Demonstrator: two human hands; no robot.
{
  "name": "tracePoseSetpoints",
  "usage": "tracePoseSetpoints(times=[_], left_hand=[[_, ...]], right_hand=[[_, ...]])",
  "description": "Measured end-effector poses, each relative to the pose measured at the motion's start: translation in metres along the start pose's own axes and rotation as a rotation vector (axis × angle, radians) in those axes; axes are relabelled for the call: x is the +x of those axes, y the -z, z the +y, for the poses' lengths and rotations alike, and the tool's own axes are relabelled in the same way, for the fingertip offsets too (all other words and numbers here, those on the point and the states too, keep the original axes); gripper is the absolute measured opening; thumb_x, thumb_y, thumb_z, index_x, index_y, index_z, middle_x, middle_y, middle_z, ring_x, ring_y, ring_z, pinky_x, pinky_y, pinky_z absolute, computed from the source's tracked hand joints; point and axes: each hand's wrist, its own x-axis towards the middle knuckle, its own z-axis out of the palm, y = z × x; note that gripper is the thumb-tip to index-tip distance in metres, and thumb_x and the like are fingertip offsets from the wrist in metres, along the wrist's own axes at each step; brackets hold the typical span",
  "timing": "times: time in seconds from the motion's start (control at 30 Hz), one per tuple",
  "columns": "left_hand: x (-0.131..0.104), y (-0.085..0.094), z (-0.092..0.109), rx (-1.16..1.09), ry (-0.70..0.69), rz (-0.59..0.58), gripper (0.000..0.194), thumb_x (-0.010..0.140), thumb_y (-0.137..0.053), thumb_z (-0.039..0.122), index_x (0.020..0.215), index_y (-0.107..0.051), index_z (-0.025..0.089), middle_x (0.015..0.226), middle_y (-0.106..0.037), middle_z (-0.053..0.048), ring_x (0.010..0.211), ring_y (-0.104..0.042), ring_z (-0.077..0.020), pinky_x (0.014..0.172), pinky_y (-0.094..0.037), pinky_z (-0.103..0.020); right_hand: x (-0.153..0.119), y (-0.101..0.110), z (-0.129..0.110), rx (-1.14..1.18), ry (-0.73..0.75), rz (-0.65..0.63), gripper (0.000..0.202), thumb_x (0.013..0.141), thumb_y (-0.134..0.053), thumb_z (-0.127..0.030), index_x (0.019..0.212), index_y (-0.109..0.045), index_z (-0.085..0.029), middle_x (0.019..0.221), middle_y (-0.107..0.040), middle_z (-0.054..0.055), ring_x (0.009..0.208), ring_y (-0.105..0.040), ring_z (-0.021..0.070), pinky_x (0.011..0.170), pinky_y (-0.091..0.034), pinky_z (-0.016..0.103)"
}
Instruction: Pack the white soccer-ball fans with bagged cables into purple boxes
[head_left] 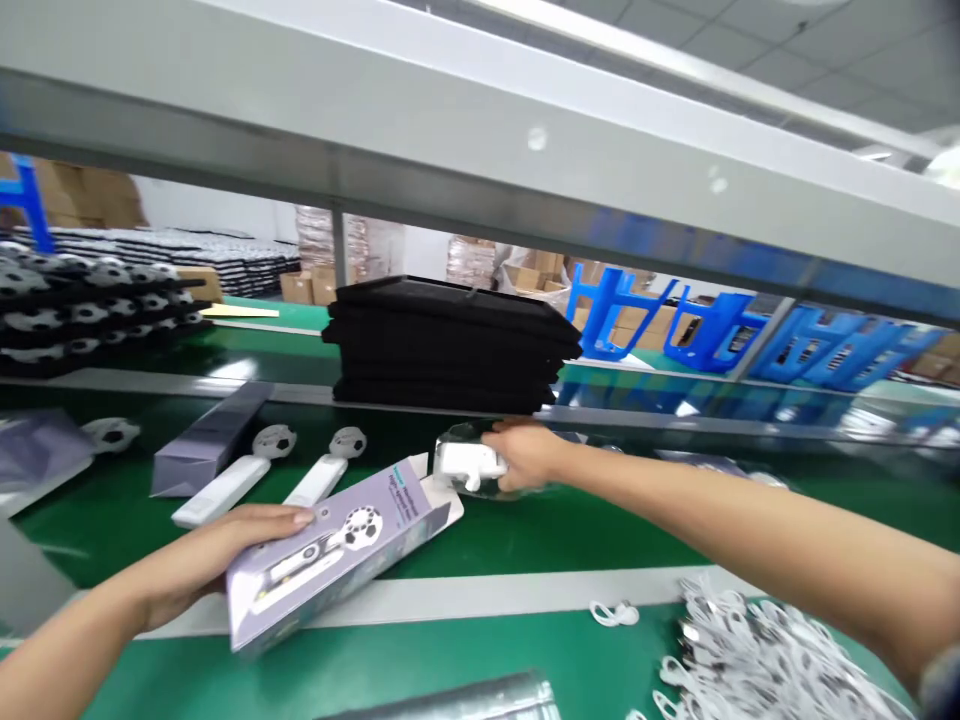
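Your left hand (240,540) is clamped on the purple printed box (311,545): one digit lies across its upper face, the remaining fingers being out of sight. The fingers of your right hand (525,455) are closed on a clear-wrapped white piece (469,462); blur and the wrap prevent a finding on exact fingertip contact.

You hold the box tilted, its open end, with a white flap (448,500) spread, facing the right hand. The left grip is well back from that opening, which in my judgement keeps the mouth unobstructed and the carton steady. The white piece is just beside the opening, outside it, held from its right side, so the end toward the box is free of your fingers. Whether the box rests on the bench (495,650) or is lifted cannot be determined.

Just beyond the box, two fans (225,490) (319,480) with football-patterned heads lie roughly parallel, handles toward you, probably for easy pickup. A second purple box (214,440) lies next to them, toward the left end of the bench.

Toward the bench's near right corner is a heap of white cables (772,655), with one coiled cable (615,613) apart from it. A dark glossy packet (457,700) lies at the near edge, partly out of frame.

Toward the far edge stands a stack of black trays (450,345), presumably nested to save room. Blue stools (705,330) are visible farther back.
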Motion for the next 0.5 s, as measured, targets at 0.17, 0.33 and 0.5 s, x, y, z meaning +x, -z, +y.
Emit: tracePoseSetpoints(times=[0.17,0.33,0.5], left_hand=[[0.009,-0.052,0.027,0.098,-0.061,-0.193,0.058,0.068,-0.068,0.069,0.112,-0.073,0.031,0.120,-0.069,-0.001,0.116,-0.061,-0.0353,0.098,-0.052,-0.040],[0.018,-0.122,0.071,0.197,-0.190,-0.446,0.051,0.078,-0.062,0.065,0.108,-0.074,0.026,0.109,-0.073,-0.003,0.106,-0.067,-0.0332,0.092,-0.053,-0.037],[0.076,-0.152,0.082,0.154,-0.379,0.104,0.057,0.082,-0.055,0.069,0.117,-0.067,0.026,0.131,-0.063,-0.003,0.123,-0.057,-0.0278,0.102,-0.048,-0.035]], right_hand=[[-0.047,-0.013,-0.007,0.057,0.090,-0.179,0.053,0.061,-0.081,-0.047,0.104,-0.065,-0.020,0.088,-0.063,0.008,0.081,-0.061,0.0295,0.075,-0.046,0.035],[-0.081,-0.030,-0.024,0.174,0.043,-0.185,0.037,0.075,-0.069,-0.042,0.105,-0.065,-0.020,0.093,-0.066,0.010,0.088,-0.064,0.0307,0.079,-0.049,0.038],[-0.112,-0.050,0.033,0.292,-0.151,-0.240,0.041,0.073,-0.070,-0.028,0.113,-0.065,-0.017,0.109,-0.068,0.013,0.099,-0.064,0.0322,0.083,-0.050,0.036]])
